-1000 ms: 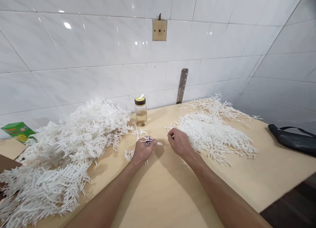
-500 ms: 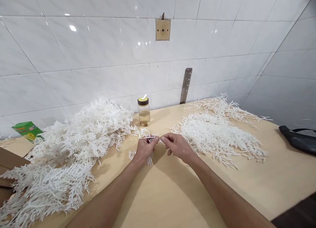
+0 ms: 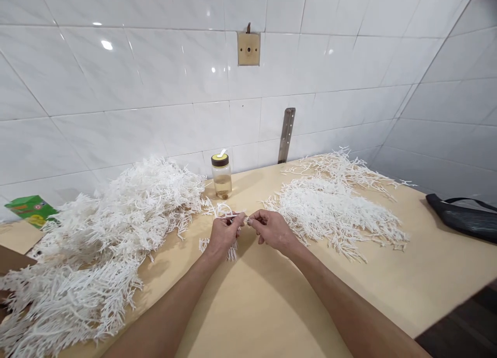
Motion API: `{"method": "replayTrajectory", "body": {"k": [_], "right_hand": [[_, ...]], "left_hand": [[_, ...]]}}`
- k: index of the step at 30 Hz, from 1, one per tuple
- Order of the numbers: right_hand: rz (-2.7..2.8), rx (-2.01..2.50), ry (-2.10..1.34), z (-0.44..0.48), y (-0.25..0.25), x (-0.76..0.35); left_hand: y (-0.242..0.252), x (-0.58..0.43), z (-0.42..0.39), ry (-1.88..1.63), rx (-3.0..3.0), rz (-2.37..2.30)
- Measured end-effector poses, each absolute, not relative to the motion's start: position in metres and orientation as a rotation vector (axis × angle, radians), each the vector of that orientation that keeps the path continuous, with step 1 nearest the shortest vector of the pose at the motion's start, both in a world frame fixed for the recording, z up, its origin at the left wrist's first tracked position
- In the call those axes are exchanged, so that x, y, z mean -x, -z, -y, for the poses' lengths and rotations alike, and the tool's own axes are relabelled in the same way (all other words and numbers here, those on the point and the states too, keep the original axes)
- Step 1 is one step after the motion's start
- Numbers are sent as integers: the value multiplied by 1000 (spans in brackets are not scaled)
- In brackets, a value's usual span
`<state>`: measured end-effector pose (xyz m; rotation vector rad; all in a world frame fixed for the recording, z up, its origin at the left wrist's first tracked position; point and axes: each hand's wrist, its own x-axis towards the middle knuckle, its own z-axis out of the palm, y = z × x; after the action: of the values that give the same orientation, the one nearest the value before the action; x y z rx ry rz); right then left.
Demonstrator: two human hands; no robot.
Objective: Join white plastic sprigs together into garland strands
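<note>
My left hand [image 3: 224, 236] is closed on a white branching plastic sprig [image 3: 222, 210], whose stems show above and below the fingers. Close beside it, my right hand [image 3: 273, 230] pinches with thumb and forefinger at the sprig's end; the small bit between those fingertips is hard to make out. Both hands meet just above the tabletop. To the left lies a tall heap of white branching sprigs [image 3: 128, 228]. A flatter pile of similar sprigs [image 3: 330, 208] spreads out on the right.
A clear bottle with a dark and yellow lid [image 3: 222, 179] stands behind my hands. A perforated metal strip [image 3: 286, 135] leans on the tiled wall. A green packet [image 3: 33, 209] and brown cardboard [image 3: 13, 259] are at far left, a black bag [image 3: 462, 217] at far right.
The view has shifted slightly, so everything sits a little further left. My hands keep their hold on the sprig, with the right fingertips slightly closer to the left ones.
</note>
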<state>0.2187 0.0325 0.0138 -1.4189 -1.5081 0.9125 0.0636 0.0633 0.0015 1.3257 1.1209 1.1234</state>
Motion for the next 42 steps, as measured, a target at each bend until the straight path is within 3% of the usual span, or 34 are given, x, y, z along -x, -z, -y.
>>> {"method": "replayTrajectory", "body": {"k": [17,42], "right_hand": [[1444,1362,-911,-37,1,-227],[1474,1408,-1002,-32,-8,-223]], "left_hand": [[-3,-57,-63,-965,-1357,-1109],[3,-63,-62,-1016,-1375,-1142]]}}
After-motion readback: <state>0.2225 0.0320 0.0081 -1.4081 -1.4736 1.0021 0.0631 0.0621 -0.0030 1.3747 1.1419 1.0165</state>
